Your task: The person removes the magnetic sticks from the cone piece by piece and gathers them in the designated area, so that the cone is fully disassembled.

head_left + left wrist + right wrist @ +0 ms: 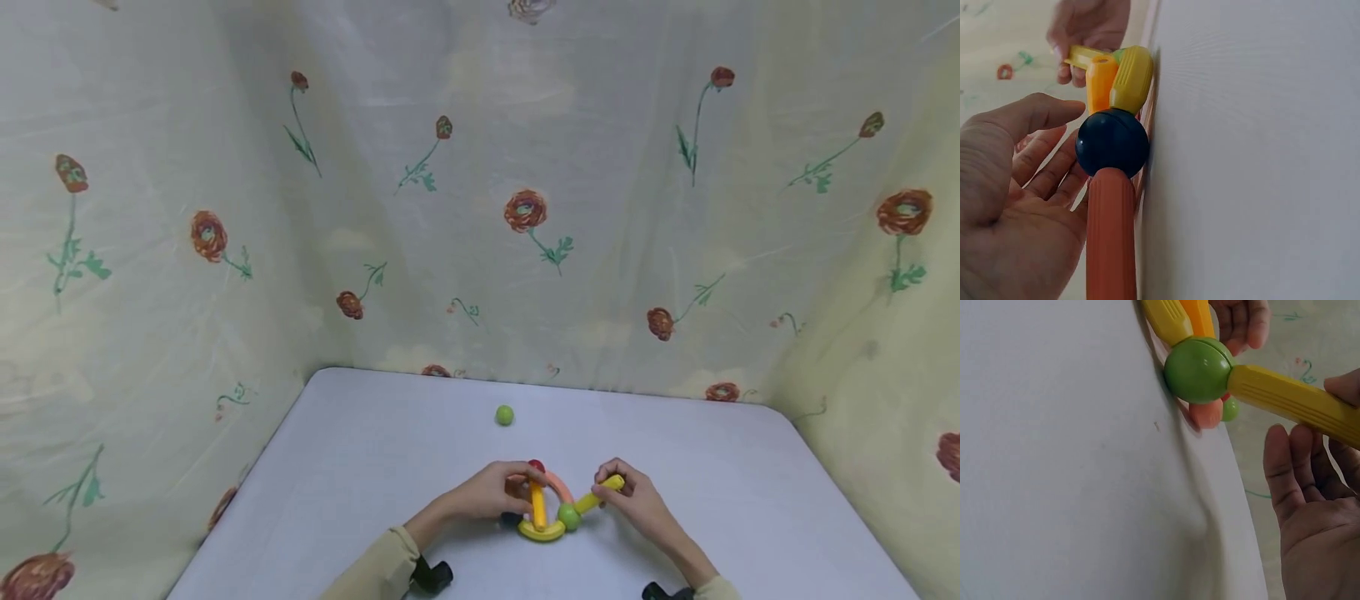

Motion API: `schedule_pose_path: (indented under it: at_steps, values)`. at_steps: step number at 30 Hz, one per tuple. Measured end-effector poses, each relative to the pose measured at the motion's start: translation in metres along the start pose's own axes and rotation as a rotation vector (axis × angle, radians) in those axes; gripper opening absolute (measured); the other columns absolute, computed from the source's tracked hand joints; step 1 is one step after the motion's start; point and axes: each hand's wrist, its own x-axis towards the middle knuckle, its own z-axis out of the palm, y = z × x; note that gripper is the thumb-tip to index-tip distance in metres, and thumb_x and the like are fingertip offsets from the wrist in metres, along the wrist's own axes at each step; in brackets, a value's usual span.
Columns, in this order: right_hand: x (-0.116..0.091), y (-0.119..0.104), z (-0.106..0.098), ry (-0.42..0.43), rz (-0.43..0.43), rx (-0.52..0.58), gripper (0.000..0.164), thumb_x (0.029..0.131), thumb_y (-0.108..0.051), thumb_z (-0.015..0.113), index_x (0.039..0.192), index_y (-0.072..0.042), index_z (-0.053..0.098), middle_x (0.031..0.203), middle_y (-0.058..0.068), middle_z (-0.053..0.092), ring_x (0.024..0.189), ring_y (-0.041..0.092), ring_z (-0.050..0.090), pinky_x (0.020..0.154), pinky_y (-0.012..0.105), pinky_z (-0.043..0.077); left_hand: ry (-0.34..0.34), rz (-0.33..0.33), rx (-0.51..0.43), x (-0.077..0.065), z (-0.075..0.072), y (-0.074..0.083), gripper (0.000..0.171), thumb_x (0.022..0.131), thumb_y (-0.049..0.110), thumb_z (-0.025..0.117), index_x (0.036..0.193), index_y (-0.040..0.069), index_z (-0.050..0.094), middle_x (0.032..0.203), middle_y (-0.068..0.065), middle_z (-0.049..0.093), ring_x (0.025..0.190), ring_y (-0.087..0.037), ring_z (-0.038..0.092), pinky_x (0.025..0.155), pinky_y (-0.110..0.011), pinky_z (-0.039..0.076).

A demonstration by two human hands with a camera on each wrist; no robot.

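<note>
1. Right hand (633,498): grip pinching the yellow rod (1291,397), thumb above, fingers beneath.
2. Yellow rod, particulars: straight, ridged lengthwise, satin sheen; slanting up from the green joint (1199,370).
3. Green joint, particulars: smooth, glossy sphere with a fine groove; touches the yellow rod and the yellow arc (542,532).
4. Yellow arc, particulars: short, bowed, ridged; at the near side of the ring-like assembly.
5. Left hand (491,492): grip spread, thumb apart from fingers, beside the orange rod (538,505); fingertip contact cannot be told.
6. Orange rod, particulars: straight, smooth, round hole in one end; that end over the yellow arc.
7. Blue ball (1112,144): dark, polished sphere, between yellow arc and coral rod (1111,240).
8. Coral rod, particulars: fluted, rounded at the ball.
9. Pink arc (559,487): curved, between red ball (537,466) and green joint.
10. Red ball, particulars: round, partly hidden, far side of the assembly.
11. Green ball (505,415): smooth sphere, well apart, beyond the assembly.
12. Tabletop (360,467): white, flat, round-cornered; carries the assembly.
13. Drape (600,275): pale, rippled, flower-printed.
</note>
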Motion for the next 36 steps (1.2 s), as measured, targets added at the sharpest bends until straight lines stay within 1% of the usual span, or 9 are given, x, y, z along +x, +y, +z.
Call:
schedule_pose_path:
  at_steps: [3, 6, 10, 15, 18, 24, 29, 32, 36]
  values:
    - [0.0, 0.002, -0.007, -0.081, 0.01, -0.044, 0.021, 0.091, -0.011, 0.065, 0.103, 0.002, 0.055, 0.099, 0.011, 0.057, 0.084, 0.011, 0.059, 0.073, 0.034, 0.056, -0.007, 0.001, -0.073, 0.0, -0.001, -0.003, 0.042, 0.087, 0.013, 0.072, 0.127, 0.019, 0.062, 0.124, -0.009, 0.062, 0.089, -0.014, 0.054, 0.072, -0.021, 0.046]
    - [0.0, 0.005, -0.015, -0.146, 0.026, -0.113, 0.024, 0.09, -0.015, 0.066, 0.104, 0.001, 0.056, 0.099, 0.011, 0.06, 0.088, 0.013, 0.059, 0.077, 0.035, 0.054, -0.004, 0.004, -0.102, -0.001, -0.002, -0.005, 0.041, 0.087, 0.013, 0.071, 0.127, 0.018, 0.062, 0.124, -0.011, 0.063, 0.098, -0.016, 0.057, 0.079, -0.021, 0.047]
    - [0.0, 0.012, -0.021, -0.201, 0.052, -0.2, 0.028, 0.087, -0.02, 0.07, 0.103, -0.001, 0.059, 0.099, 0.008, 0.063, 0.091, 0.013, 0.058, 0.08, 0.027, 0.048, 0.005, -0.009, -0.105, -0.003, -0.004, -0.004, 0.04, 0.088, 0.014, 0.071, 0.127, 0.018, 0.063, 0.122, -0.009, 0.064, 0.103, -0.02, 0.058, 0.08, -0.022, 0.047]
    - [0.001, 0.018, -0.016, -0.267, 0.046, -0.193, 0.024, 0.085, -0.015, 0.071, 0.101, 0.0, 0.06, 0.097, 0.009, 0.063, 0.086, 0.013, 0.057, 0.074, 0.021, 0.048, 0.013, -0.031, -0.107, -0.006, -0.006, -0.003, 0.039, 0.088, 0.013, 0.071, 0.126, 0.018, 0.063, 0.118, -0.005, 0.065, 0.1, -0.016, 0.057, 0.079, -0.022, 0.046]
    - [0.003, 0.013, -0.01, -0.279, 0.059, -0.206, 0.024, 0.085, -0.014, 0.07, 0.102, 0.0, 0.06, 0.097, 0.008, 0.063, 0.086, 0.014, 0.057, 0.073, 0.021, 0.048, 0.01, -0.028, -0.105, -0.006, -0.007, -0.003, 0.039, 0.088, 0.012, 0.07, 0.126, 0.017, 0.063, 0.119, -0.007, 0.064, 0.099, -0.016, 0.057, 0.079, -0.021, 0.046]
    - [0.011, -0.003, 0.007, -0.219, 0.104, -0.21, 0.025, 0.089, -0.017, 0.067, 0.106, -0.002, 0.058, 0.1, 0.007, 0.061, 0.089, 0.018, 0.056, 0.073, 0.023, 0.048, 0.027, -0.021, -0.092, -0.007, -0.009, -0.005, 0.035, 0.089, 0.012, 0.069, 0.123, 0.016, 0.064, 0.124, -0.007, 0.063, 0.106, -0.017, 0.058, 0.086, -0.024, 0.047]
    - [0.019, -0.009, 0.022, -0.214, 0.121, -0.181, 0.034, 0.088, -0.021, 0.069, 0.11, -0.002, 0.053, 0.104, 0.009, 0.056, 0.091, 0.019, 0.053, 0.076, 0.027, 0.047, 0.056, 0.017, -0.07, -0.009, -0.009, -0.003, 0.032, 0.09, 0.011, 0.067, 0.121, 0.011, 0.064, 0.124, -0.009, 0.064, 0.112, -0.023, 0.059, 0.094, -0.023, 0.047]
    - [0.022, -0.01, 0.028, -0.227, 0.149, -0.161, 0.042, 0.085, -0.023, 0.073, 0.113, -0.003, 0.05, 0.104, 0.009, 0.053, 0.089, 0.019, 0.052, 0.074, 0.029, 0.046, 0.069, 0.033, -0.052, -0.014, -0.014, -0.002, 0.033, 0.09, 0.011, 0.066, 0.122, 0.007, 0.063, 0.124, -0.011, 0.064, 0.112, -0.024, 0.059, 0.093, -0.021, 0.048]
    - [0.024, -0.009, 0.033, -0.272, 0.155, -0.16, 0.051, 0.081, -0.022, 0.077, 0.116, -0.003, 0.047, 0.105, 0.01, 0.051, 0.088, 0.02, 0.051, 0.071, 0.028, 0.046, 0.1, -0.018, -0.037, -0.028, -0.027, -0.005, 0.033, 0.089, 0.01, 0.065, 0.123, 0.008, 0.063, 0.121, -0.008, 0.065, 0.109, -0.018, 0.06, 0.089, -0.019, 0.049]
